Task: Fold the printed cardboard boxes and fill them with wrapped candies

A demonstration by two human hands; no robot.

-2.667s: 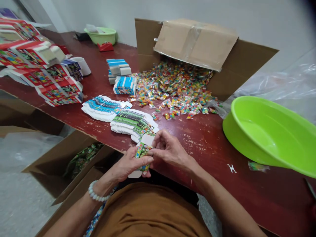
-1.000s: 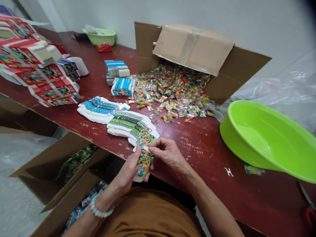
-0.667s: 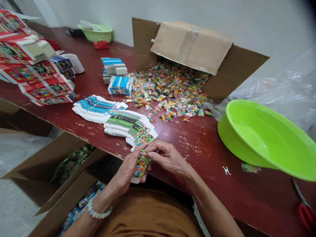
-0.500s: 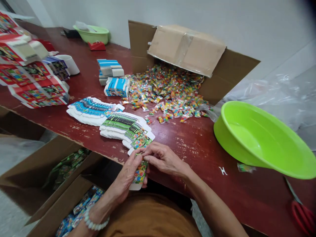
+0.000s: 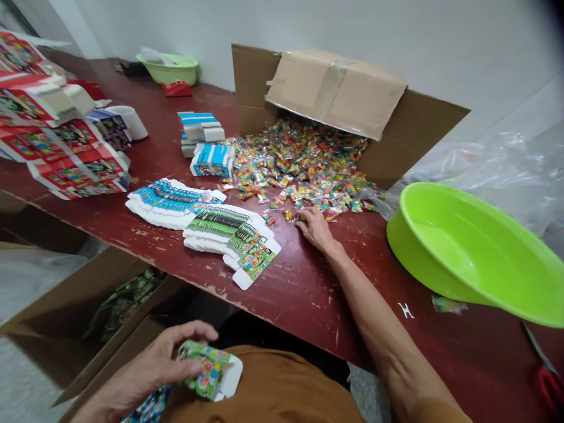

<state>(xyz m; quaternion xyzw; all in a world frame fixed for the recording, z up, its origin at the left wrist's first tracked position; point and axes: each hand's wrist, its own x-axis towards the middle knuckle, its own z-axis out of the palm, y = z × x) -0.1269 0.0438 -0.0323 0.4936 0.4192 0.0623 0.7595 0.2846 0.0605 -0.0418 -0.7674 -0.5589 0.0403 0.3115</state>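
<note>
My left hand is low over my lap, its fingers closed on a small folded green printed carton with a white end flap. My right hand lies palm down on the red table, arm stretched forward. Its fingertips touch loose colourful candy packets at the near edge of the heap, and I see nothing gripped in them. Flat green carton blanks lie fanned out just left of that hand.
A cardboard box lies on its side behind the candy heap. A green basin stands at the right, red-handled scissors beyond it. Blue blanks, blue cartons and red boxes fill the left. An open floor box holds green cartons.
Both hands were together at the table edge on the green carton. My left hand has dropped toward my lap with it, and my right hand has reached forward to the candy heap.
</note>
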